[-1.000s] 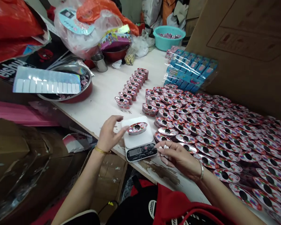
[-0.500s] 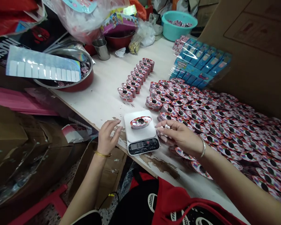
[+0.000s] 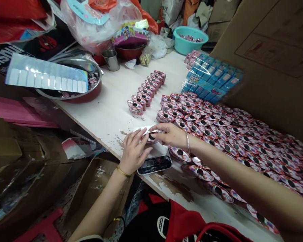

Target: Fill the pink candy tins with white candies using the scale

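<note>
Both my hands meet over a white digital kitchen scale [image 3: 154,164], whose platform they mostly hide. Between them is an oval pink-and-silver tin [image 3: 150,138] with a round hole in its lid, largely covered by my fingers. My left hand [image 3: 133,151] grips the tin from the near side. My right hand [image 3: 170,134] presses on it from the right. The white pieces it held earlier are hidden, if still there. Rows of matching tins [image 3: 192,124] stand on the table to the right, and a shorter double row [image 3: 146,90] lies farther up.
A white chipped table [image 3: 111,114] carries a red-rimmed steel bowl of tin parts [image 3: 94,79] under a holographic sheet [image 3: 45,77], a steel cup [image 3: 111,60], and blue packaged boxes [image 3: 212,75]. A teal basin [image 3: 190,40] sits beyond. Cardboard boxes [image 3: 96,188] lie below the table edge.
My right hand has moved in from the right, and both hands now close on the tin over the scale. The tin is mostly covered, and the scale's reading is no longer legible.
</note>
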Demonstrator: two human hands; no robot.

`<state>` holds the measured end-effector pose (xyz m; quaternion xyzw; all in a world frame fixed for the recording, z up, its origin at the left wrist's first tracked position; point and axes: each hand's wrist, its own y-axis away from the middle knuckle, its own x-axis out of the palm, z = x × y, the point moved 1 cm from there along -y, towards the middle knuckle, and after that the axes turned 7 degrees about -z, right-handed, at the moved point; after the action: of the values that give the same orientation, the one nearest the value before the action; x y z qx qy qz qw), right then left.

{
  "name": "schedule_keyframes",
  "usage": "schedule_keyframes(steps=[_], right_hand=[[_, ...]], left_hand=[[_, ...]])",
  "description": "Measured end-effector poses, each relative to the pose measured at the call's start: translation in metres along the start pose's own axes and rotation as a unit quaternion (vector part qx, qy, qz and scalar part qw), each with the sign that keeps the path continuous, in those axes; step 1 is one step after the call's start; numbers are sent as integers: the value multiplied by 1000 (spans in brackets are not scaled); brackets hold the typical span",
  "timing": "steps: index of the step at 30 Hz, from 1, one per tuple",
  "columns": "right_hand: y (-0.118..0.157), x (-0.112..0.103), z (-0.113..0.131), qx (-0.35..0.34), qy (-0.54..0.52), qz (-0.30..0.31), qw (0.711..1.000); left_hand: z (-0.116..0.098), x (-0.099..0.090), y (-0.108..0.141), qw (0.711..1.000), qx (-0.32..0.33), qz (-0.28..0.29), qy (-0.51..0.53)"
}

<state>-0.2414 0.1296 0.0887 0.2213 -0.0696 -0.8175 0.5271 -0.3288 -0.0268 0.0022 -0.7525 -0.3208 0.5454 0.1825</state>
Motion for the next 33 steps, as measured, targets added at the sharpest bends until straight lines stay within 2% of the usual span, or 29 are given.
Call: schedule_keyframes(steps=[5, 10, 17, 19, 21, 23, 25, 30, 33], right_hand=[[-4, -1, -4, -25, 28, 20, 999], [-5, -1, -2, -16, 44, 10, 999], [-2, -5, -1, 18, -25, -23, 999], [-2, -7, -2, 19, -45, -27, 998], [-1, -7, -3, 18, -62, -28, 998], [-1, -6, -3, 17, -73, -30, 997], [-2, -2, -3, 19, -78, -31, 996], [-6, 6, -3, 12, -74, -18, 997], [-7, 7, -4, 6, -77, -32, 997]], left_hand=[[-3, 5, 0, 1000, -16, -9, 18], [-3, 7, 1, 999, -23, -9, 22], [-6, 7, -1, 1000, -4, 11, -19], [-6, 6, -1, 1000, 2, -17, -21], [-6, 4, 0, 997, -6, -76, -9], [-4, 0, 2, 990, -33, -134, 5], [-2, -3, 5, 984, -61, -164, 14], [4, -5, 11, 984, -88, -156, 23], [6, -4, 14, 984, -98, -147, 24]])
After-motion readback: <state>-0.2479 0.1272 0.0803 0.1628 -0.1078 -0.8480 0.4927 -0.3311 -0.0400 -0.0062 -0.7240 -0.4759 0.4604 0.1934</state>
